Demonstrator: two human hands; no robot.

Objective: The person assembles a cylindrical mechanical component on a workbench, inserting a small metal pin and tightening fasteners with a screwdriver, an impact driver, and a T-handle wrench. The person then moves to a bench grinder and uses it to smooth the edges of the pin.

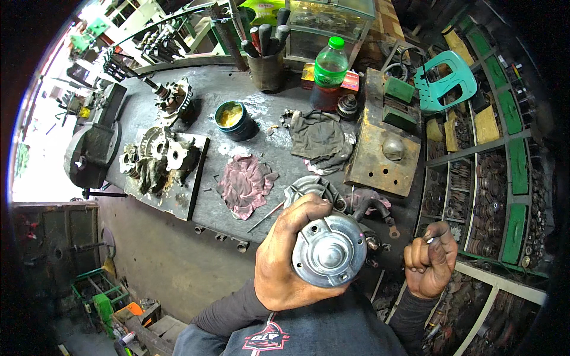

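Observation:
My left hand (278, 261) is wrapped round a silver metal motor housing (309, 237), held up above the near side of the workbench. The round end of the housing faces up, with a dome in its middle and small holes near its rim. To the right, my right hand (428, 261) is raised with its fingers curled in a pinch. Something small and pale shows at its fingertips, too small to name. Just beyond the housing lies a finned metal cover (312, 188) on the bench. A thin rod (265, 218) lies left of it.
A pink rag (246, 184), a dark cloth (320, 139) and a tub of yellowish grease (230, 115) lie mid-bench. Alternator parts (160, 154) sit on a plate at left. Farther back are a green-capped bottle (331, 65) and a tool can (266, 71). Parts shelves (469, 178) stand at right.

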